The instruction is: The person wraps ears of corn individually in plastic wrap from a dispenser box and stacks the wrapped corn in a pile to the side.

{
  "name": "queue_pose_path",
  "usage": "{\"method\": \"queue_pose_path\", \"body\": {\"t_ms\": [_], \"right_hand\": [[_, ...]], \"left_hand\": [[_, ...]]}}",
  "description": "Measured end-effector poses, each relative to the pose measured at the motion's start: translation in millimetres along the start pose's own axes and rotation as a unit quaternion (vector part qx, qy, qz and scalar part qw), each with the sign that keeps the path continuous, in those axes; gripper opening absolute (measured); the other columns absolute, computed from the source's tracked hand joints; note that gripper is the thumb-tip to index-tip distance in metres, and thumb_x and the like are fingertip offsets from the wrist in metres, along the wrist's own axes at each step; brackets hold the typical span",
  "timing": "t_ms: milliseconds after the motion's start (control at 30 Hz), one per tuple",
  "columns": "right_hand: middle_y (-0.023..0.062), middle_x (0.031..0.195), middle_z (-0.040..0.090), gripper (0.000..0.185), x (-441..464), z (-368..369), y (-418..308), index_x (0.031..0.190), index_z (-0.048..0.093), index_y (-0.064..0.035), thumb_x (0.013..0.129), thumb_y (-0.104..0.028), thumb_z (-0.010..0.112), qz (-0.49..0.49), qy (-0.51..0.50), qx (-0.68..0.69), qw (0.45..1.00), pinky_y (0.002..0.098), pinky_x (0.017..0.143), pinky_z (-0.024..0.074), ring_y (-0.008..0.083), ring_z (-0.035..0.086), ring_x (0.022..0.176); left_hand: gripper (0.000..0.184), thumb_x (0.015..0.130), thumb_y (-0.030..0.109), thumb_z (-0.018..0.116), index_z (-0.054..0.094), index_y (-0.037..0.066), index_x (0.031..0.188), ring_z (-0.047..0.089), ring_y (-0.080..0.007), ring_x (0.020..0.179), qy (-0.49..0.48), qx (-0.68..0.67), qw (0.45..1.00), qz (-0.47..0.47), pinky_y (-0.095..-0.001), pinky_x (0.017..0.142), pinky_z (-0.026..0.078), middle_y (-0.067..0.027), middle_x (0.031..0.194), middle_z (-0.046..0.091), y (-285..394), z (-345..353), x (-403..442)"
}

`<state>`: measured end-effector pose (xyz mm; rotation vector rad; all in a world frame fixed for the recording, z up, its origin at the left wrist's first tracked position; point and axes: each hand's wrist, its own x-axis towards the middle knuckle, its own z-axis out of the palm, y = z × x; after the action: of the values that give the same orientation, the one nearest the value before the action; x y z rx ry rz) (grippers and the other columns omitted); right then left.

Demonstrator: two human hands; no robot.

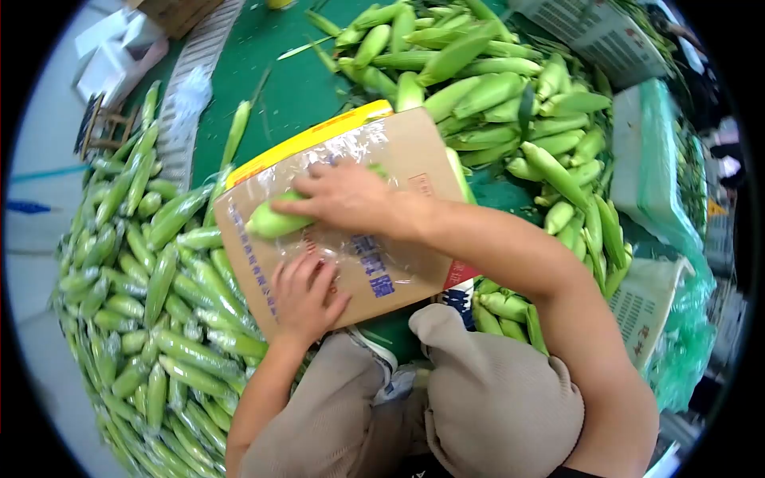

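A cardboard box (398, 159) with printed lettering lies across the person's knees, with clear plastic film over its top. On it rests a green ear of corn (275, 221) in its husk, its tip toward the left. My right hand (343, 193) lies over the ear, fingers spread and curved around it, pressing it on the film. Just below, my left hand (307, 295) rests flat on the box with its fingers apart. A yellow edge (311, 135) shows behind the box.
Film-wrapped ears (191, 358) are heaped at the left. Unwrapped ears (494, 95) lie piled on the green floor at the upper right. White crates (590, 32) and a foam box (649, 159) stand along the right. A wooden stool (107, 127) is at the upper left.
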<state>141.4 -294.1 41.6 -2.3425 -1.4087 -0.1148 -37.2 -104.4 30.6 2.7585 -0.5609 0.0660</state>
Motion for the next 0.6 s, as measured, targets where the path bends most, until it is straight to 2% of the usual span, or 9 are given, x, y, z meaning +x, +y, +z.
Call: {"method": "queue_pose_path", "body": {"t_ms": [67,133,167,233,300,367,400,500,600], "right_hand": [[0.0073,0.114,0.064,0.058,-1,51,13,0.147,0.057,-0.0325,0.089,-0.029,0.066,-0.056,0.140,0.022,0.988,0.0444,0.084,0.0572,0.0298,0.067,0.103],[0.0083,0.131,0.065,0.049,-1,22,4,0.141,0.062,-0.0225,0.092,-0.023,0.060,-0.012,-0.013,0.035,0.999,0.0450,0.096,0.0536,0.0268,0.067,0.110],[0.0072,0.119,0.066,0.044,-10,4,5,0.133,0.065,-0.0215,0.089,-0.024,0.064,-0.025,0.031,0.028,0.999,0.0462,0.088,0.0550,0.0280,0.068,0.105],[0.0100,0.119,0.063,0.055,-16,1,8,0.127,0.066,-0.0119,0.078,-0.036,0.076,-0.059,0.097,-0.004,0.994,0.0509,0.096,0.0494,0.0310,0.060,0.118],[0.0138,0.122,0.059,0.068,-27,0,12,0.123,0.067,-0.0084,0.070,-0.046,0.085,-0.055,0.174,-0.024,0.983,0.0571,0.103,0.0409,0.0348,0.051,0.127],[0.0104,0.116,0.061,0.065,-60,6,22,0.124,0.070,-0.0153,0.070,-0.048,0.086,0.005,0.194,0.178,0.965,0.0551,0.100,0.0416,0.0359,0.054,0.119],[0.0093,0.114,0.062,0.063,-83,1,19,0.124,0.071,-0.0185,0.071,-0.049,0.085,0.010,0.141,0.141,0.980,0.0535,0.098,0.0423,0.0351,0.054,0.118],[0.0059,0.108,0.065,0.057,-149,-34,-2,0.123,0.074,-0.0267,0.073,-0.053,0.083,0.030,0.000,0.074,0.997,0.0492,0.093,0.0442,0.0326,0.057,0.114],[0.0055,0.096,0.067,0.037,-148,4,-6,0.113,0.076,-0.0250,0.084,-0.048,0.074,0.049,-0.029,0.084,0.995,0.0478,0.086,0.0466,0.0300,0.062,0.101]], "left_hand": [[0.064,0.084,0.040,0.081,0.060,0.013,0.138,0.050,-0.0365,0.133,0.154,0.038,0.985,0.063,-0.0579,0.113,0.035,-0.0134,0.141,0.055,-24,-5,-2],[0.079,0.083,0.034,0.083,0.050,0.005,0.148,0.048,-0.0403,0.137,0.248,0.031,0.968,-0.009,-0.0582,0.115,0.034,-0.0162,0.149,0.052,-33,-6,24],[0.088,0.080,0.033,0.083,0.045,0.006,0.155,0.043,-0.0406,0.144,0.220,0.080,0.972,-0.017,-0.0574,0.119,0.031,-0.0182,0.157,0.046,-57,-6,35],[0.094,0.076,0.027,0.085,0.042,0.007,0.157,0.040,-0.0396,0.148,0.057,-0.040,0.997,-0.024,-0.0551,0.119,0.035,-0.0191,0.161,0.043,-56,-19,71],[0.091,0.076,0.020,0.084,0.043,0.008,0.157,0.042,-0.0385,0.146,0.033,0.062,0.997,-0.009,-0.0512,0.118,0.035,-0.0170,0.158,0.046,-52,-8,84],[0.083,0.078,0.011,0.079,0.047,0.011,0.154,0.045,-0.0410,0.139,0.034,0.036,0.999,-0.012,-0.0504,0.119,0.032,-0.0145,0.156,0.047,-54,-13,83],[0.064,0.097,0.050,0.064,0.053,0.021,0.154,0.037,-0.0412,0.149,-0.085,0.056,0.989,-0.108,-0.0611,0.122,0.025,-0.0167,0.160,0.045,-14,-52,96],[0.078,0.078,0.009,0.078,0.050,0.009,0.151,0.046,-0.0414,0.137,0.030,0.000,0.999,-0.027,-0.0508,0.118,0.032,-0.0147,0.154,0.049,-51,-16,84],[0.069,0.088,0.034,0.073,0.053,0.017,0.152,0.044,-0.0403,0.142,-0.015,0.013,0.999,-0.048,-0.0579,0.121,0.027,-0.0147,0.154,0.051,-50,-22,83]]}}
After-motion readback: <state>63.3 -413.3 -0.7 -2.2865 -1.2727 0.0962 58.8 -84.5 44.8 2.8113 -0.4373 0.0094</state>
